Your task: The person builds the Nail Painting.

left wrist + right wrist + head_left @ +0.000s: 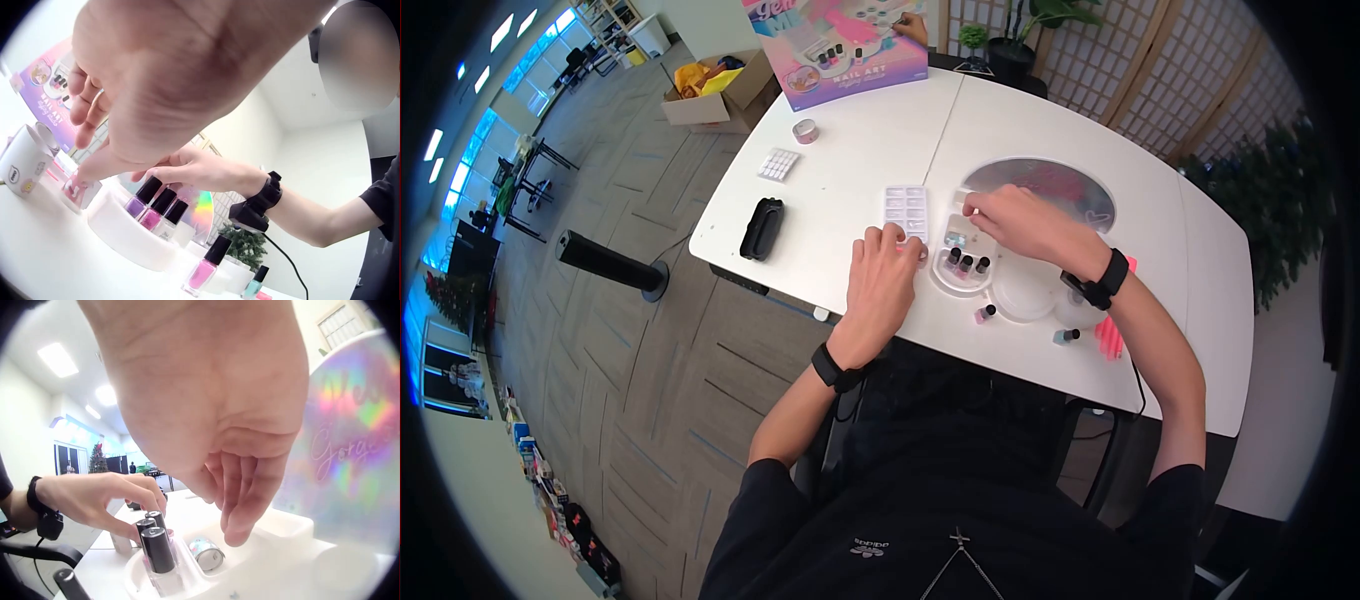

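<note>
Left grip [882,285]: thumb against a small pink patterned roll [75,192] just beside the white tray [125,240]; whether the roll is pinched, we cannot tell. Right grip [1030,222]: fingers loosely bent, nothing visible held, above the tray, near a pale-blue roll [204,553] lying in a compartment. We note three black-capped bottles [156,212] inside, one pink bottle [203,274] on the desk [830,160].

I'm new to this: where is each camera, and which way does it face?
Head-worn: facing forward and down at the white table; left hand, right hand, black shirt show.
Left wrist: past the palm at black-capped polish bottles; both hands show.
Right wrist: past the palm at a white plastic tray; both hands show.
Both wrist views share the bottles.
</note>
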`<action>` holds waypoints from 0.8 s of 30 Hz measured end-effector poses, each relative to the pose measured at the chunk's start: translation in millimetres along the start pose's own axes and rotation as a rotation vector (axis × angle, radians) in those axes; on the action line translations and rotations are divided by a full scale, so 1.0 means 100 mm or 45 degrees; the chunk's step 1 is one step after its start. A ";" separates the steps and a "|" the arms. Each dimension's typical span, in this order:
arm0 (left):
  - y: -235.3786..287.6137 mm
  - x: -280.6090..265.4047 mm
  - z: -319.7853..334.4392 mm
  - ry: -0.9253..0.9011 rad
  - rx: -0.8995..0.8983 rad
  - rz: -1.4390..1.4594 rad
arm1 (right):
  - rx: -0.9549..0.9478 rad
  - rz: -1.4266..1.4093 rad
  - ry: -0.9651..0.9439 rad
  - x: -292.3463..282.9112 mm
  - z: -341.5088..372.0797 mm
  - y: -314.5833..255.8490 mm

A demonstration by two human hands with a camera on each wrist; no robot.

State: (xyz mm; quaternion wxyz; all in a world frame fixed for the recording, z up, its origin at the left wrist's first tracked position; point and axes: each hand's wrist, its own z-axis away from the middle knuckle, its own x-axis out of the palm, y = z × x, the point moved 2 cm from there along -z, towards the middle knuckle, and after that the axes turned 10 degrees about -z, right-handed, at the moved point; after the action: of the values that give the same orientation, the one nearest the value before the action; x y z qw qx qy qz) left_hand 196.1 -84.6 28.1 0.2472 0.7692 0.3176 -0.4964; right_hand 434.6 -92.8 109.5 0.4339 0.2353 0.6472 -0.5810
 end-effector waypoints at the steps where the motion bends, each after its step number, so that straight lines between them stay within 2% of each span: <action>1: 0.00 0.01 -0.01 0.003 0.004 -0.017 | -0.002 -0.023 0.020 -0.04 0.05 -0.02; 6: 0.02 0.02 -0.04 0.016 0.022 -0.048 | -0.085 -0.055 0.161 -0.13 0.33 0.05; 12: -0.01 -0.01 -0.03 0.087 0.026 -0.004 | -0.001 -0.033 0.172 -0.28 0.70 -0.10; 15: -0.03 -0.16 -0.03 0.122 -0.037 0.061 | -0.130 -0.009 0.312 -0.28 0.85 -0.13; 18: -0.02 -0.47 0.02 0.179 -0.144 0.170 | -0.396 0.197 0.612 -0.26 1.03 -0.36; 21: 0.06 -0.76 0.08 0.209 -0.200 0.341 | -0.622 0.233 0.694 -0.11 1.21 -0.72; 24: 0.18 -0.94 0.14 0.152 -0.241 0.661 | -0.762 0.260 0.695 0.12 1.30 -0.95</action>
State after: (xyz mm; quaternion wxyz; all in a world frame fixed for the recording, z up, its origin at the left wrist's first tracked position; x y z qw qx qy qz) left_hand 172.4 -129.0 110.3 0.4177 0.8260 0.1691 -0.3385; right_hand 389.3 -239.5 157.8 0.3512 0.3072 0.8521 -0.2373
